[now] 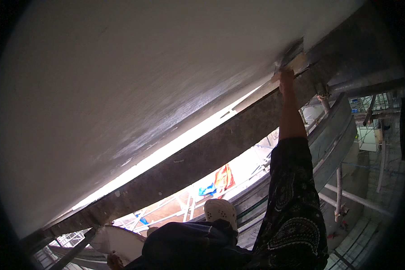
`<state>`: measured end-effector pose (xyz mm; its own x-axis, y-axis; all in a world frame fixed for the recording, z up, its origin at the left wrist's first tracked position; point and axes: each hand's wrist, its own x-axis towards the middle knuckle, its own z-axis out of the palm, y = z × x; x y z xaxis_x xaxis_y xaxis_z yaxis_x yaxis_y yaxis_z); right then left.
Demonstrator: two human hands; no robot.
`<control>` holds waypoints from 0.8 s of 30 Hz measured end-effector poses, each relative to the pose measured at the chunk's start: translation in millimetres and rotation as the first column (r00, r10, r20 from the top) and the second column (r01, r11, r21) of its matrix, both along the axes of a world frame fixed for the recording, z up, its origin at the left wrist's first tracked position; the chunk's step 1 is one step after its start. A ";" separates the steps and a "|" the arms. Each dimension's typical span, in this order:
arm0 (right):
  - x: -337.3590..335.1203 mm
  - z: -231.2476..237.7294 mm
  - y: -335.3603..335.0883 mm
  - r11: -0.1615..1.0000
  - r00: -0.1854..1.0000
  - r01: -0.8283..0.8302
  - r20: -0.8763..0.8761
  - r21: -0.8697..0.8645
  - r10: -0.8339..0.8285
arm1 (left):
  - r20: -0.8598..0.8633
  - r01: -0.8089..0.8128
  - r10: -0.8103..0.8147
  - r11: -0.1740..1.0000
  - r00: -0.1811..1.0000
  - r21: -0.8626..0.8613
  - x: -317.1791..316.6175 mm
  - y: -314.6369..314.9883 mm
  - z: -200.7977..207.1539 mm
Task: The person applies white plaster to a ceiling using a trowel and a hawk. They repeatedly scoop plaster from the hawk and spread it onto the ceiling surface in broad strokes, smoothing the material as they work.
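Note:
My right arm, in a dark patterned sleeve (pixel 294 202), reaches forward along a large pale, smooth wall (pixel 121 85). At its far end my right hand (pixel 286 80) is closed, up against the wall's lower edge. Beside the fingers is a flat tan and dark piece (pixel 298 60); shadow hides whether the hand grips it or only touches it. A long dark plank (pixel 180 162) runs diagonally just below the wall, passing close under my hand. My left hand does not show clearly anywhere.
A bright gap separates wall and plank. My pale clog (pixel 220 211) is near the bottom centre, over a drop with orange sheeting (pixel 224 178) and blue sheeting (pixel 207 190) far below. Scaffold tubes (pixel 339 193) and curved boards (pixel 330 139) stand right. A rounded pale object (pixel 114 238) lies lower left.

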<state>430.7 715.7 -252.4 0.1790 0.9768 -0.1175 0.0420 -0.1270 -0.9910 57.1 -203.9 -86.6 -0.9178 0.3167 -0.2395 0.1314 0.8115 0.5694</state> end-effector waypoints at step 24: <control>-345.2 -55.9 -437.0 0.971 0.979 -0.183 0.115 0.154 0.166 | 0.268 -0.449 0.411 0.887 0.871 0.102 29.6 4.4 99.3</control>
